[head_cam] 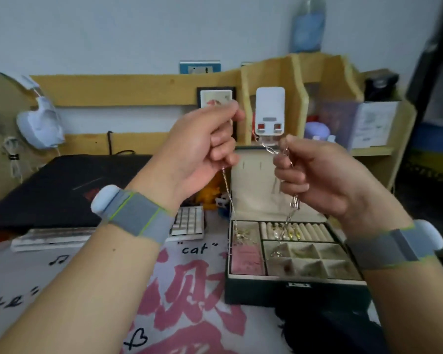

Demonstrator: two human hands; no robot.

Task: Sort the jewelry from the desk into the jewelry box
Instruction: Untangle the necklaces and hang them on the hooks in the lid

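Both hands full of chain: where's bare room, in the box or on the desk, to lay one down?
Free: the grid cells at the jewelry box's right, and the printed mat left of the box. Crowded: the ring rolls and left compartment.

Desk mat under jewelry box

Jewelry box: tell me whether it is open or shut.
Open. The jewelry box has its lid standing upright behind the tray, and the ring rolls and square compartments lie exposed.
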